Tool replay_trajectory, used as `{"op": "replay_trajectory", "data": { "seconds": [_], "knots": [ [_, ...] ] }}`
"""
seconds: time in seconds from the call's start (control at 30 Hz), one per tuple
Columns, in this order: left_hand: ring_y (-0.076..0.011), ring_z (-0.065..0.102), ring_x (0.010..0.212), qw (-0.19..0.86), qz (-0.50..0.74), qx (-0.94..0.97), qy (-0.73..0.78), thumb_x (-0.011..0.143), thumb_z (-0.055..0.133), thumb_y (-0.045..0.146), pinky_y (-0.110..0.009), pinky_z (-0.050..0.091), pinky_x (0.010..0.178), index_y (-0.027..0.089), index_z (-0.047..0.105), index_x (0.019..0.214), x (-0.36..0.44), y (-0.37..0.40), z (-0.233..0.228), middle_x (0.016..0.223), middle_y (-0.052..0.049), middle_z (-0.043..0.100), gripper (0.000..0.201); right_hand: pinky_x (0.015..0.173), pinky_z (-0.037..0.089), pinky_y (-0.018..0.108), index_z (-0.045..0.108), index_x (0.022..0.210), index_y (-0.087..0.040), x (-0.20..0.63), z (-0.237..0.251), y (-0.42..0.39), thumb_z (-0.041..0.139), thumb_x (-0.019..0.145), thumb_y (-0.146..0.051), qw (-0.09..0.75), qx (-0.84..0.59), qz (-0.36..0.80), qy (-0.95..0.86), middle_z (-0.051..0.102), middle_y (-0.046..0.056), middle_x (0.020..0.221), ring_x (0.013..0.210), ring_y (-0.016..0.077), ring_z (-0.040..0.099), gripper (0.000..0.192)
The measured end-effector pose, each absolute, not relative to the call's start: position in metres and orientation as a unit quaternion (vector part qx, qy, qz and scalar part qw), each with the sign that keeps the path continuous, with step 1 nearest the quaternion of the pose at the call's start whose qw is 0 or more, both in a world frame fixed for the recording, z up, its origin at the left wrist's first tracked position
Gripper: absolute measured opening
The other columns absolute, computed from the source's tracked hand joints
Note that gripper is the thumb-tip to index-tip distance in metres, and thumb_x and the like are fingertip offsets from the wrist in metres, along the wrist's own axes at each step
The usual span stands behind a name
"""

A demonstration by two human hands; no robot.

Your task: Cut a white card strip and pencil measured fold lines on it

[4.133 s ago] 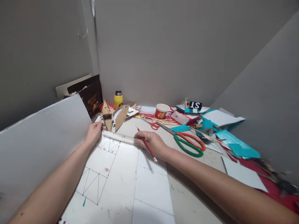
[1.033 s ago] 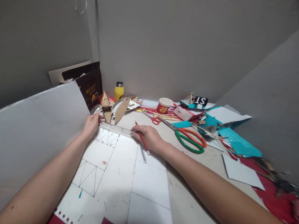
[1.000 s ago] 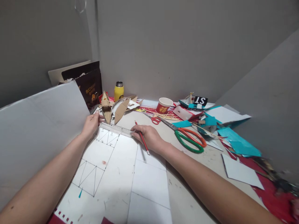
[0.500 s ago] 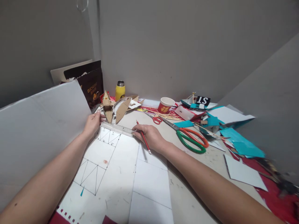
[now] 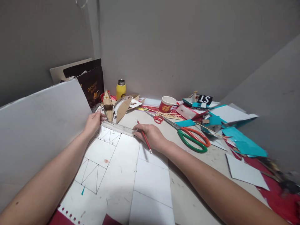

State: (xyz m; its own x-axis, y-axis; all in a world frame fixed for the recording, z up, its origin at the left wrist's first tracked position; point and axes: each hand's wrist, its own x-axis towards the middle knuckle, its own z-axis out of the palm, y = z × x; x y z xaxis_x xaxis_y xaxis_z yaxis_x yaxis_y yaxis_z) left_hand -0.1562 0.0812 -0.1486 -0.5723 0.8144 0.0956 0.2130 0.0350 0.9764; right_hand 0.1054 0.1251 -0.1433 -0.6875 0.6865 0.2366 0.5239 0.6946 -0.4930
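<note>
A clear ruler (image 5: 118,127) lies across the far edge of a white board (image 5: 122,175) marked with pencil lines and triangles. My left hand (image 5: 92,122) presses down on the ruler's left end. At the ruler's right end rests my right hand (image 5: 151,136), which grips a red pencil (image 5: 144,141) between its fingers, the pencil slanting back toward me.
A large white panel (image 5: 39,125) stands along the left. Big green-and-orange scissors (image 5: 191,139) and small red scissors (image 5: 157,118) lie right of my hand. Cardboard models (image 5: 117,107), a yellow bottle (image 5: 121,89), a red cup (image 5: 167,104), sticks and teal scraps (image 5: 243,144) crowd the back and right.
Both hands stay on the ruler. The ruler lies slightly farther from me than four seconds ago, and the view has shifted a little.
</note>
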Motion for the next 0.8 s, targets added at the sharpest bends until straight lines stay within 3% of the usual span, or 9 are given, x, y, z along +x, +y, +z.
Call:
{"op": "replay_trajectory", "data": {
  "seconds": [0.33,0.8],
  "knots": [
    [-0.0144,0.051,0.048,0.253,0.578,0.381,0.676,0.090,0.047,0.054,-0.026,0.039,0.051,0.018,0.068,0.061,-0.1559,0.0812,-0.1476,0.056,-0.006,0.067,0.051,0.064,0.043,0.027,0.073,0.094,-0.019,0.1055,-0.1426,0.1246,0.058,0.088,-0.022,0.200,-0.325,0.191,-0.904,0.074,0.006,0.079,0.069,0.0201,0.066,0.017],
    [-0.0137,0.049,0.045,0.267,0.590,0.367,0.668,0.087,0.047,0.061,-0.026,0.037,0.049,0.017,0.066,0.063,-0.1545,0.0784,-0.1443,0.055,-0.006,0.066,0.053,0.063,0.044,0.027,0.073,0.094,-0.020,0.1053,-0.1458,0.1269,0.058,0.087,-0.024,0.204,-0.322,0.184,-0.906,0.075,0.006,0.081,0.070,0.0200,0.067,0.017]
  ]
}}
